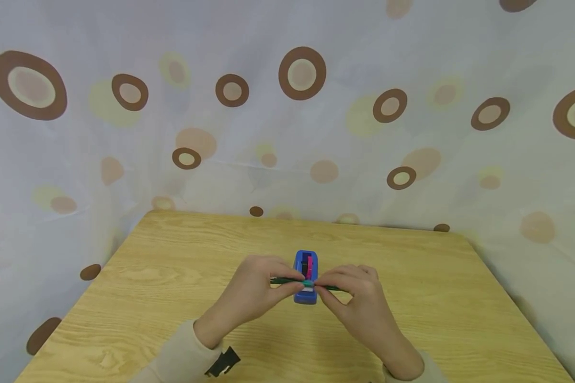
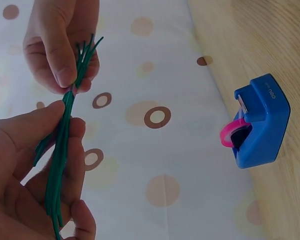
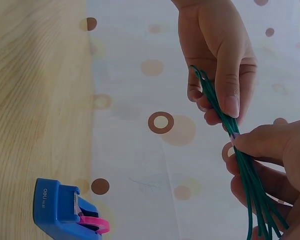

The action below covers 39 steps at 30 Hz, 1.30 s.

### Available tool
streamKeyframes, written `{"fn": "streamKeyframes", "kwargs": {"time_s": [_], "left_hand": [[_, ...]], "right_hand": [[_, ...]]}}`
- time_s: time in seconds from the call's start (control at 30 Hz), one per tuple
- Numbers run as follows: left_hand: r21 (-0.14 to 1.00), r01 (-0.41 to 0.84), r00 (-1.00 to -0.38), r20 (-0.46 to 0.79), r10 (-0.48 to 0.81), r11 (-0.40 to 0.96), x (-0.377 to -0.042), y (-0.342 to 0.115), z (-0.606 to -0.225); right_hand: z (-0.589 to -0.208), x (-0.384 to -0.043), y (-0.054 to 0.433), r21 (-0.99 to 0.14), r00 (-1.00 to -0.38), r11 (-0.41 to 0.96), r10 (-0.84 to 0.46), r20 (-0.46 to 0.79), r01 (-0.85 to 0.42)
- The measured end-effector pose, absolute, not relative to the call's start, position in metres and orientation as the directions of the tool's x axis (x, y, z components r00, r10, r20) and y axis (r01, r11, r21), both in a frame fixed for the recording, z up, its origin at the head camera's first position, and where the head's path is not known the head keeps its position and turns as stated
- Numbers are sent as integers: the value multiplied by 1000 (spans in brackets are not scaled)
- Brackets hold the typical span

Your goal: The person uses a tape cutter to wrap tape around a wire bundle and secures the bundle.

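Observation:
A bundle of thin green strands (image 2: 57, 172) is stretched between both hands above the table. My left hand (image 1: 251, 284) pinches it between thumb and fingers, with one end of the strands running along the palm. At the other side my right hand (image 1: 359, 295) pinches the bundle, its thumb right at a narrow pale pinkish band (image 3: 234, 137) around the strands. Loose ends fan out past each hand. Directly beneath, in the head view, stands a blue tape dispenser (image 1: 306, 299) with a pink tape roll core (image 2: 229, 134).
The dispenser stands on a light wood-grain table (image 1: 196, 250). A pale cloth (image 1: 249, 181) with brown and beige circles hangs behind the table and along its sides. A black strap (image 1: 223, 361) shows at the left sleeve.

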State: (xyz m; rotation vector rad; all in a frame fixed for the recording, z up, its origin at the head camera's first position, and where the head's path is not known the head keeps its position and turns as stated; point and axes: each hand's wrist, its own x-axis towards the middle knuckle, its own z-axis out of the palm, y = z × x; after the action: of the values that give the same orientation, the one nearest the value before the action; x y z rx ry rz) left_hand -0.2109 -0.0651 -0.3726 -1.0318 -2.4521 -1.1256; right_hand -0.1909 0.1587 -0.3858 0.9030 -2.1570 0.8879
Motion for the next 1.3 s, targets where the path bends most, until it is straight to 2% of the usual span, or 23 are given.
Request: {"fn": "streamKeyframes", "kwargs": {"time_s": [0.2, 0.6, 0.9, 1.13, 1.3], "left_hand": [[681, 623, -760, 411, 504, 384, -210, -72, -372], [723, 577, -792, 382, 477, 379, -207, -79, -372], [734, 590, -775, 398, 490, 338, -203, -82, -373], [758, 566, -784, 372, 498, 326, -197, -85, -378], [784, 545, -789, 360, 499, 296, -193, -87, -380]], "right_hand": [[-385, -190, 160, -323, -566, 540, -377, 733, -777], [-386, -187, 168, -308, -546, 516, -409, 731, -799], [-385, -178, 170, -399, -606, 494, -386, 695, -772], [-386, -174, 173, -511, -651, 407, -410, 638, -757], [-388, -172, 176, -559, -683, 392, -406, 608, -731]]}}
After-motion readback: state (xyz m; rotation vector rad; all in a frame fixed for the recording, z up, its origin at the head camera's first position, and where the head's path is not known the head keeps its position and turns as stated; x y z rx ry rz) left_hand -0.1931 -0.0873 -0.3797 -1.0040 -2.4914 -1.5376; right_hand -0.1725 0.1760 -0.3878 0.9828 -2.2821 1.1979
